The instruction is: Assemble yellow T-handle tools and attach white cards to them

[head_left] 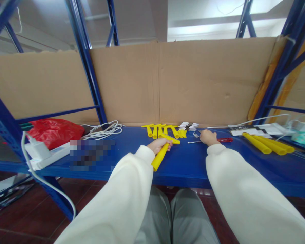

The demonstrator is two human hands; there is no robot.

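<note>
T-piece (159, 158), yellow, is in the left hand (160, 145), its stem pointing back toward the body and its crossbar reaching out to the right of the hand. That hand is closed around it near the joint, fingers wrapped over the stem.

Just beyond the left hand stands a row of T-pieces (155, 131), also yellow, stems toward the person. To their right, between the two hands but farther out, lie some yellow bits (182, 133) and, behind those, a group of white-and-black parts (189, 126).

The right hand (208, 137) is lowered to the shelf (132, 152), fingers bent downward; its fingertips are hidden, so I cannot tell how far open it is or whether it grips anything. A screwdriver (225, 139) runs past under it, shaft out to the left, red handle to the right. Small screws (196, 135) lie just left of that hand.

Well to the right of the right hand rest yellow tubes (256, 143), side by side. Well left of the left hand are white cables (108, 128), a red bag (56, 132) and a power strip (48, 159). Cardboard (193, 81) rises beyond both hands.
</note>
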